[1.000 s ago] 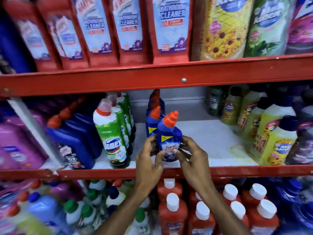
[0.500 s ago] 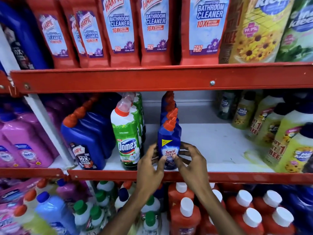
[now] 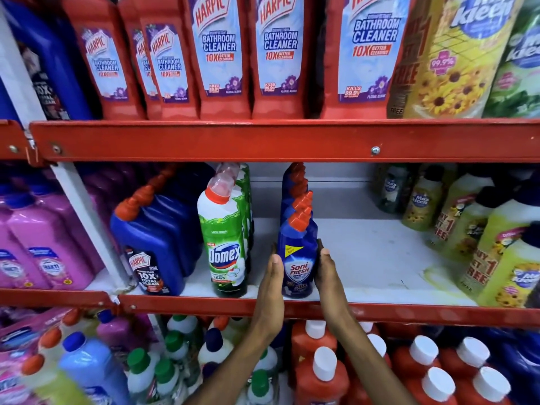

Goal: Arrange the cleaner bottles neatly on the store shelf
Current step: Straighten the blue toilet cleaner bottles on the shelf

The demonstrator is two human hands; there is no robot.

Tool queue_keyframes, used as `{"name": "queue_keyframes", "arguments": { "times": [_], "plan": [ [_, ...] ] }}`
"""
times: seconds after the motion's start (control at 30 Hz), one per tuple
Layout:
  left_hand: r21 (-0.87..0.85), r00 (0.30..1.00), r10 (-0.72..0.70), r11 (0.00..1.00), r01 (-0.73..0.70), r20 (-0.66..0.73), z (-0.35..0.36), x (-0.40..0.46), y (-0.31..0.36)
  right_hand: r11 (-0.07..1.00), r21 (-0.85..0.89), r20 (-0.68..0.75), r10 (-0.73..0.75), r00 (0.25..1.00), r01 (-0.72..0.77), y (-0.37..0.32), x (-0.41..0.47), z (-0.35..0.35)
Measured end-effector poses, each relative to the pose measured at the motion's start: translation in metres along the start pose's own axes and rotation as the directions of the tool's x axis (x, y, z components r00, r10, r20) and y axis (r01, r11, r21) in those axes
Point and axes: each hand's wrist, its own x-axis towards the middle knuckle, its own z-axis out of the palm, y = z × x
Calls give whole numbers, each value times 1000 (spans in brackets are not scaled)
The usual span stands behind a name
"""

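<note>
A blue Sani Fresh bottle with an orange-red cap stands upright at the front of the middle shelf. Behind it, more of the same bottles form a straight row. My left hand lies flat against the bottle's left side. My right hand presses its right side, fingers straight, so the bottle is clamped between both palms. To the left stands a row of green Domex bottles, and further left blue Harpic bottles.
Bare white shelf board stretches right of the Sani Fresh row up to yellow Max Kleen bottles. Red Harpic bathroom cleaner bottles fill the shelf above. Red bottles with white caps stand below.
The front Sani Fresh bottle now stands straight in line with its row. My fingers, curled around its base before, have flattened against its two sides. The view has moved closer.
</note>
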Motion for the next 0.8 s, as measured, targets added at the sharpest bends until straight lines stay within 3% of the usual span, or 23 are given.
{"name": "queue_keyframes", "arguments": {
  "times": [0.57,0.7,0.8],
  "plan": [
    [47,996,10,999,-15,90,3,-1,1,997,-46,-29,55,998,-56,-5,-7,0],
    [114,997,-1,993,-9,81,0,-5,7,1000,-5,-82,-11,997,11,-14,-16,3],
    [181,996,80,980,-85,32,-11,-20,9,979,-51,-260,-205,944,199,-27,-38,11]
  ]
}}
